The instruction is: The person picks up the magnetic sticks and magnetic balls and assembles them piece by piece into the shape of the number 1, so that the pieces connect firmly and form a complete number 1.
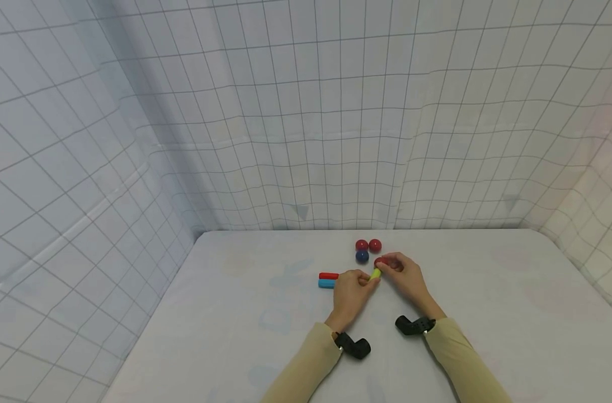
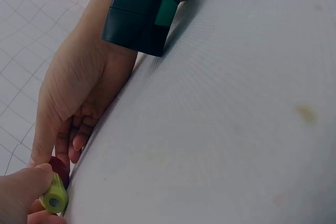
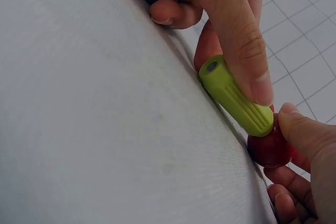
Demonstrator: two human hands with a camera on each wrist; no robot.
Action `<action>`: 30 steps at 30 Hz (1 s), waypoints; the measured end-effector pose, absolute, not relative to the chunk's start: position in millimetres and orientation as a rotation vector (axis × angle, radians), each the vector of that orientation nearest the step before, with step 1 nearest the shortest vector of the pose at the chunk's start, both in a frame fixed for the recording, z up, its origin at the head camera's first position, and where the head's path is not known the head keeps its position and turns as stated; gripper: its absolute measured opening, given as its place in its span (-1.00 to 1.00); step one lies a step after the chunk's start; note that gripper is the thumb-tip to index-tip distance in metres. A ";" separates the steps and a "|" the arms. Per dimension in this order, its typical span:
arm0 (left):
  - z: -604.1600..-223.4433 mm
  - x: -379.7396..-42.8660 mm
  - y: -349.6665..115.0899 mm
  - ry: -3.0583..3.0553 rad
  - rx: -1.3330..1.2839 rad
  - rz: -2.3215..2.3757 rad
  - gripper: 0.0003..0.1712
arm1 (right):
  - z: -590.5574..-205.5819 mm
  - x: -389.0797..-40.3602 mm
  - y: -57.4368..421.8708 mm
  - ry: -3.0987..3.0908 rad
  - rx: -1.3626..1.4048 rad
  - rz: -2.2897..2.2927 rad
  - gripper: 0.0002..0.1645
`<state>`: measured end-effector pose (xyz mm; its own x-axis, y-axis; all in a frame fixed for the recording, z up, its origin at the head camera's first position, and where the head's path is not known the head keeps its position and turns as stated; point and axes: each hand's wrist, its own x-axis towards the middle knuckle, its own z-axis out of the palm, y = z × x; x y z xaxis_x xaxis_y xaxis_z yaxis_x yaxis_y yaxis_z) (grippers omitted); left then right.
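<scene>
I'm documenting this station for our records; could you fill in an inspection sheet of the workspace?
Surface: white tabletop; yellowish mark in the left wrist view.
Job's things: yellow-green ridged rod, one end against a red ball; nearby, two more red balls, a dark blue ball, and a red rod beside a light blue rod.
Clutter: nothing seen.
Hands: left hand pinches the yellow-green rod; right hand holds the red ball.
Cables: nothing seen.
Surroundings: grid-patterned white fabric behind and at both sides.
</scene>
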<state>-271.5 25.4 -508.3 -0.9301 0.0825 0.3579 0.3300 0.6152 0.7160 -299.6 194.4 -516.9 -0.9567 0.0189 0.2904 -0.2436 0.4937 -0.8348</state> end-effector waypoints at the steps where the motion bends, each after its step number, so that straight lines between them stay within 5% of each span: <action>1: -508.7 -271.7 25.4 -2.551 -0.336 -1.221 -0.72 | -516.7 -299.5 194.6 -2.479 0.190 1.452 -0.56; 30: -501.4 -271.2 23.5 -2.506 -0.374 -1.271 -0.75 | -517.2 -298.7 194.6 -2.445 0.166 1.416 -0.63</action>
